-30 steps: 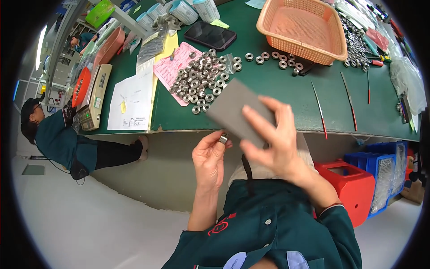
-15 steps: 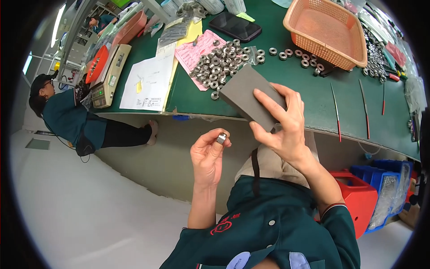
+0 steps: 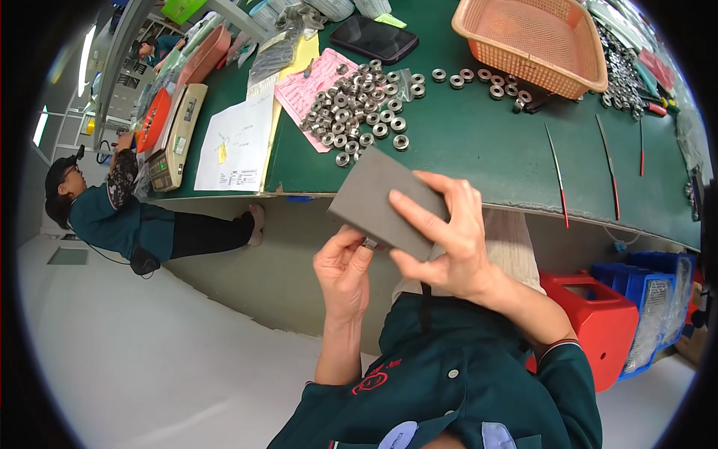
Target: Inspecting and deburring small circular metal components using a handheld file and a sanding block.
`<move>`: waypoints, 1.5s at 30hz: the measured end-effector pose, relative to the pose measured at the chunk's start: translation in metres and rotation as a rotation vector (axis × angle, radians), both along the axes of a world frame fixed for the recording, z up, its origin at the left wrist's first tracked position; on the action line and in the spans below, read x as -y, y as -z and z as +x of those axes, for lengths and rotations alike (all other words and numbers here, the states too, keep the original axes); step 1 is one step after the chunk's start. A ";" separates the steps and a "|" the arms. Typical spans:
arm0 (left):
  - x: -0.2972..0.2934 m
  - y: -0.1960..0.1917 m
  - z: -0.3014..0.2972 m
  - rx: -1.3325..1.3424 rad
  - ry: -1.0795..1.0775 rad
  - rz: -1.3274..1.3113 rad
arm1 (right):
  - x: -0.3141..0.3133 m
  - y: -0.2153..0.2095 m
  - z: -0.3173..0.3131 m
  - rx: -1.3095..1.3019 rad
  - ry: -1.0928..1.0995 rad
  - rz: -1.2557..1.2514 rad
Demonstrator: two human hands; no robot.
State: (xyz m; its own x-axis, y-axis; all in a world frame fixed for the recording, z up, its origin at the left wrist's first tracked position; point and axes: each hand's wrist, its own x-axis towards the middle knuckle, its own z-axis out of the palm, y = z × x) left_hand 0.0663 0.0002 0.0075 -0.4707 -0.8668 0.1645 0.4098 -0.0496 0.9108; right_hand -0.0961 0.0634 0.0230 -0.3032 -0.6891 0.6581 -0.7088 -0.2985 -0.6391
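My right hand point(image 3: 447, 243) grips a flat grey rectangular block point(image 3: 378, 198), held tilted in front of my chest, just off the near edge of the green table point(image 3: 479, 146). My left hand point(image 3: 342, 273) pinches a small metal ring point(image 3: 369, 243) between fingertips, pressed against the underside of the grey block and mostly hidden by it. A pile of several similar metal rings point(image 3: 355, 112) lies on the table beyond, partly on a pink sheet point(image 3: 307, 93).
An orange basket point(image 3: 531, 41) stands at the back right, a black phone point(image 3: 374, 37) beside it. Thin red-tipped rods point(image 3: 557, 176) lie on the table. White paper point(image 3: 235, 146), a beige scale point(image 3: 176, 135), a red bin point(image 3: 591, 322). A seated person point(image 3: 112, 213) works at the left.
The left hand has brought the ring up under the grey block, so the ring is now mostly covered. The view has shifted slightly toward the table.
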 end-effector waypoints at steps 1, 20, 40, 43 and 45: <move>-0.003 -0.002 -0.005 0.033 -0.063 0.044 | -0.004 -0.002 0.001 0.016 0.001 0.000; 0.006 0.005 -0.002 -0.036 0.021 0.114 | 0.002 0.003 -0.025 0.061 0.129 -0.029; 0.013 0.007 0.001 -0.237 0.152 0.246 | -0.006 0.003 -0.036 0.166 0.093 -0.042; 0.015 0.011 -0.001 -0.268 0.183 0.301 | -0.009 0.008 -0.037 0.169 0.118 -0.045; 0.015 0.016 -0.003 -0.288 0.206 0.315 | -0.009 0.011 -0.038 0.181 0.113 -0.032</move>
